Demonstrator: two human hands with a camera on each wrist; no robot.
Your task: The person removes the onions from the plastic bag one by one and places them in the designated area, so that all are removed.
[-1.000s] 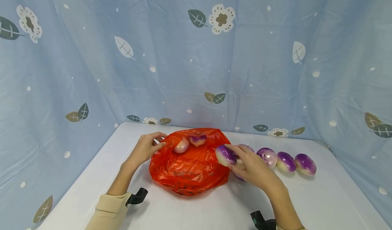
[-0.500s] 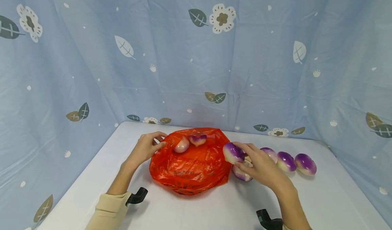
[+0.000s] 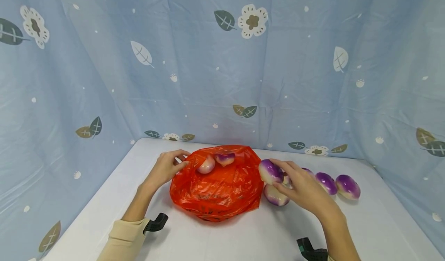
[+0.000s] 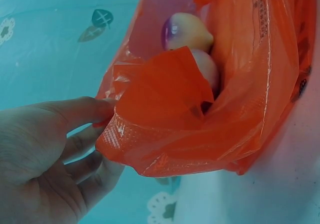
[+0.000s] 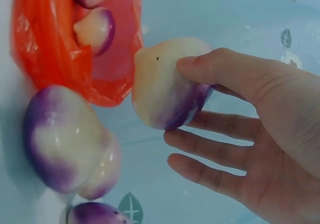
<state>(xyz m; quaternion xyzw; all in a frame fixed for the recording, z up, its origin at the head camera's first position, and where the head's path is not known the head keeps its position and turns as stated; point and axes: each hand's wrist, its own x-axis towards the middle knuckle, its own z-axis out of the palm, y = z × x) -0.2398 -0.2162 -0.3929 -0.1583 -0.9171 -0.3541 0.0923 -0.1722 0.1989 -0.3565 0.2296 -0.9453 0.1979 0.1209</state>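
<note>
Purple-and-white turnip-shaped vegetable (image 3: pixel 270 171) up off the white tabletop (image 3: pixel 243 238), just beside the right edge of the crumpled orange plastic bag (image 3: pixel 215 191). Held by the right hand (image 3: pixel 301 187): thumb and forefinger curled onto it, remaining fingers spread loose beneath, as seen from the right wrist (image 5: pixel 167 81). Directly below the held one, a second purple-and-white vegetable (image 3: pixel 276 195) lying on the table, close against the bag's edge.

Nearer, black clips (image 3: pixel 155 223) at both wrists, a beige sleeve (image 3: pixel 121 241) on the left arm.

To the left, the left hand (image 3: pixel 166 167) pinching the bag's rim (image 4: pixel 145 129) between thumb and curled fingers, mouth of the bag lifted open. Inside the opening, two pale purple-tinged vegetables (image 3: pixel 215 161), touching one another (image 4: pixel 187 31).

Further right, a row of more purple-and-white vegetables (image 3: pixel 335 184) on the table, side by side, partly hidden behind the right hand.

Behind everything, a blue curtain with leaf and flower print (image 3: pixel 222 60) around the table on three sides.
</note>
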